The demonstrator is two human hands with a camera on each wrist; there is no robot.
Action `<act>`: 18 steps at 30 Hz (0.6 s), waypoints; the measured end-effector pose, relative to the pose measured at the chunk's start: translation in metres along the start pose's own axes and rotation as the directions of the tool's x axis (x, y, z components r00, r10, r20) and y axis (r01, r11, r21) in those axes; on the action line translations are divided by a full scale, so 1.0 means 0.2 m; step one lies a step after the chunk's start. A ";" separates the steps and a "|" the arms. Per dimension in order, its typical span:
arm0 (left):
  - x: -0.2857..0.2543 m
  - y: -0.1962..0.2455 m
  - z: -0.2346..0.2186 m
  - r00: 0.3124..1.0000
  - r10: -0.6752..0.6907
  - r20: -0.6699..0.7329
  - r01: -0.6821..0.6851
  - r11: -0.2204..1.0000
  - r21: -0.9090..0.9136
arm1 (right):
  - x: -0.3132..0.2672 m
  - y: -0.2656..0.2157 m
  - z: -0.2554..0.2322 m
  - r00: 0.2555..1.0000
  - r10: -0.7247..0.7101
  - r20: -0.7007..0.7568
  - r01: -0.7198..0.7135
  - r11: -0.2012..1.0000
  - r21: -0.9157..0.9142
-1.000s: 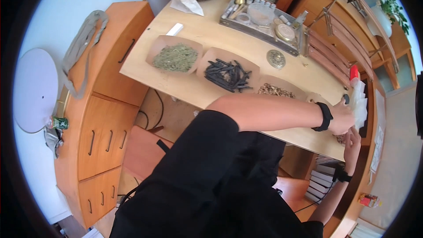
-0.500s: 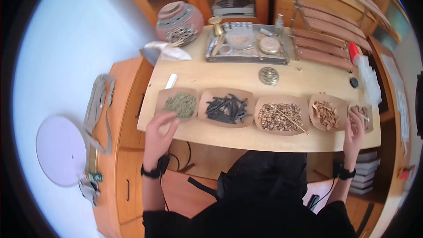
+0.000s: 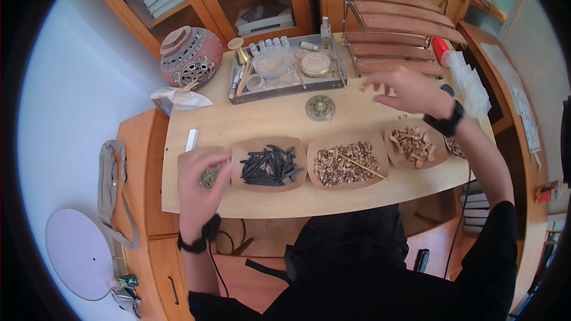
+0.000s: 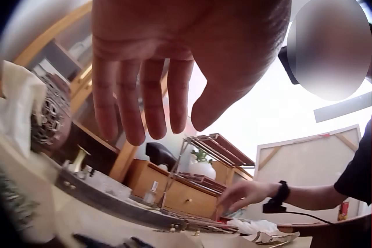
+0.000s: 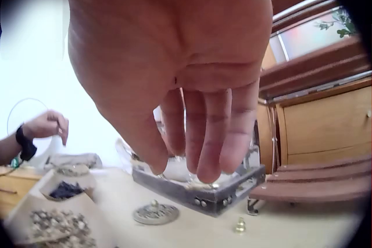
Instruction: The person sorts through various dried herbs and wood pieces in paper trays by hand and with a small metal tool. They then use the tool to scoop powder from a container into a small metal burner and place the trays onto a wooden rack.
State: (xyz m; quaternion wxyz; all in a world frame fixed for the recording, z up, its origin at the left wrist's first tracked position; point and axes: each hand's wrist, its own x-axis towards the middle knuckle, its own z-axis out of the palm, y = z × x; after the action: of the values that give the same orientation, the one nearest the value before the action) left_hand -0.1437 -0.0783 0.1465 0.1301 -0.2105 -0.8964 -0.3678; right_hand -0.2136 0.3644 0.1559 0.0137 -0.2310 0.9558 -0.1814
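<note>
My left hand (image 3: pixel 199 185) hovers over the leftmost paper tray, its fingers loosely bent and holding nothing. It partly covers the dried green herb (image 3: pixel 210 176) there. Toward the back right, my right hand (image 3: pixel 410 90) reaches across the table with relaxed, slightly bent fingers. Nothing shows between those fingers in the right wrist view. Close by its fingertips is a small brass knob-like piece (image 5: pixel 240 225). A round openwork brass lid (image 3: pixel 320 107) lies to the left of that hand. Dark dried pods (image 3: pixel 269 165) fill the tray beside the herb.
More paper trays hold chopped brown pieces (image 3: pixel 345 163) with a thin stick and curled tan slices (image 3: pixel 414 145). Behind them stand a grey tray (image 3: pixel 285 93) of jars, a pierced clay pot (image 3: pixel 190 56) and a slatted wooden rack (image 3: pixel 392 52). White bags (image 3: pixel 470 86) lie at the right.
My left hand has come back from the table's right end to above the green herb. My right hand has moved from the rightmost tray toward the back, near the rack.
</note>
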 end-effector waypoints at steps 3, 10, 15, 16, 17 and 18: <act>0.37 0.07 0.12 0.967 0.190 0.170 -0.190 0.982 -0.013 | 0.20 0.14 0.19 0.991 -0.127 -0.052 0.120 0.986 -0.115; 0.83 -0.05 0.53 0.784 0.505 0.361 -0.602 0.761 0.241 | 0.35 0.12 0.34 0.975 -0.221 -0.038 0.207 0.951 -0.228; 0.94 -0.11 0.72 0.709 0.526 0.469 -0.686 0.668 0.288 | 0.36 0.11 0.24 0.961 -0.183 -0.209 0.161 0.980 -0.120; 0.95 -0.13 0.74 0.710 0.523 0.472 -0.684 0.672 0.284 | 0.37 0.11 0.21 0.939 -0.177 -0.294 0.161 0.984 -0.078; 0.96 -0.14 0.76 0.688 0.555 0.467 -0.711 0.645 0.280 | 0.39 0.13 0.20 0.881 -0.229 -0.413 0.226 0.973 -0.057; 0.97 -0.15 0.78 0.664 0.588 0.462 -0.737 0.617 0.274 | 0.39 0.15 0.19 0.884 -0.224 -0.411 0.223 0.973 -0.051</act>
State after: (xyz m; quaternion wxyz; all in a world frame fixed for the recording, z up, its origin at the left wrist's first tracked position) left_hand -0.3399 0.0678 0.0957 0.1515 -0.5538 -0.8178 -0.0395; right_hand -0.2924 0.3402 0.1138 -0.2104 -0.2959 0.9041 -0.2254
